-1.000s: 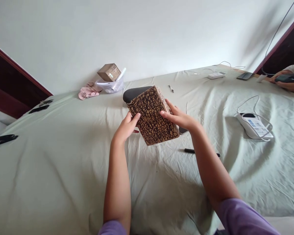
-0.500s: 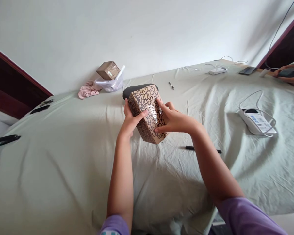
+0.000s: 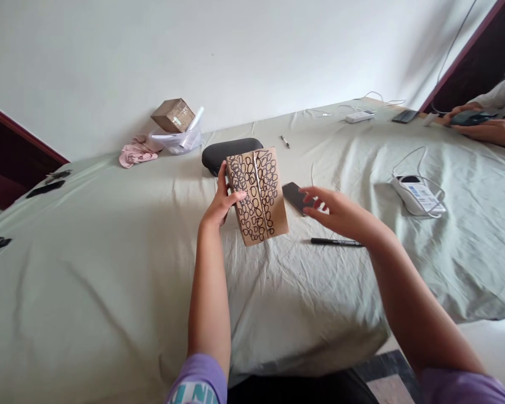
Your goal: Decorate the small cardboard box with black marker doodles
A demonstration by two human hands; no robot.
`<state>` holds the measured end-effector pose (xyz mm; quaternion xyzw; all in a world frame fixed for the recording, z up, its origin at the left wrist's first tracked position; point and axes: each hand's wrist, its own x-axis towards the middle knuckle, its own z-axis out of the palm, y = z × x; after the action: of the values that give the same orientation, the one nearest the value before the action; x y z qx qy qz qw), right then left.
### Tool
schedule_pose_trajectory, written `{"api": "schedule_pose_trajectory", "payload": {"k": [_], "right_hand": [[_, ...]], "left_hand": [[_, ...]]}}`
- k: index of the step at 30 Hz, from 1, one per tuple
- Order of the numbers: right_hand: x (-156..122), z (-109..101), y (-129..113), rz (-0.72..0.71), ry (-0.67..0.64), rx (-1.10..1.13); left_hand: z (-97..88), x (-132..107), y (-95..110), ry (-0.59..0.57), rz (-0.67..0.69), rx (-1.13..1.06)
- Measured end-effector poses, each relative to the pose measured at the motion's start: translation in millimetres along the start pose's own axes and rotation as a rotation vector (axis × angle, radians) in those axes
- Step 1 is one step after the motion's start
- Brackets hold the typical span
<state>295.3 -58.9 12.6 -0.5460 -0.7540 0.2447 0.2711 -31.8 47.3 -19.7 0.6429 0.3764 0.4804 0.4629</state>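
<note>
My left hand (image 3: 221, 205) grips the left edge of a brown cardboard box (image 3: 257, 193) covered in black scribbled loops, held upright above the pale green sheet (image 3: 88, 264). A strip of clear tape runs down the box's facing side. My right hand (image 3: 336, 212) hovers to the right of the box with fingers spread, holding nothing. It is above a black marker pen (image 3: 334, 242) that lies on the sheet, and next to a dark phone (image 3: 295, 195).
A black case (image 3: 219, 152) lies behind the box. At the back are a small cardboard box (image 3: 172, 114) on a plastic bag and a pink cloth (image 3: 137, 152). A white device with a cable (image 3: 416, 194) sits right. Another person's hands (image 3: 483, 126) hold a phone far right.
The box was turned from its densely scribbled face to a face with sparser loops. My right hand let go of it and moved off to the right. The view shifted slightly.
</note>
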Motion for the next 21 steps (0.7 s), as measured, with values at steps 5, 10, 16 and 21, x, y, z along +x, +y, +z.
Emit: {"api": "schedule_pose_trajectory", "payload": {"k": [5, 10, 16, 21], "right_hand": [[-73.3, 41.8, 61.9, 0.203, -0.142, -0.490], [-84.8, 61.9, 70.9, 0.224, -0.113, -0.526], [-68.8, 66.3, 52.7, 0.293, -0.077, -0.420], [-64.4, 74.4, 47.9, 0.368, -0.108, -0.472]], "left_hand": [[-2.8, 4.8, -11.7, -0.063, 0.014, -0.067], [3.5, 9.7, -21.5, -0.115, 0.023, -0.154], [13.0, 2.9, -16.9, -0.105, 0.015, -0.185], [11.3, 3.7, -19.2, -0.067, 0.020, -0.156]]}}
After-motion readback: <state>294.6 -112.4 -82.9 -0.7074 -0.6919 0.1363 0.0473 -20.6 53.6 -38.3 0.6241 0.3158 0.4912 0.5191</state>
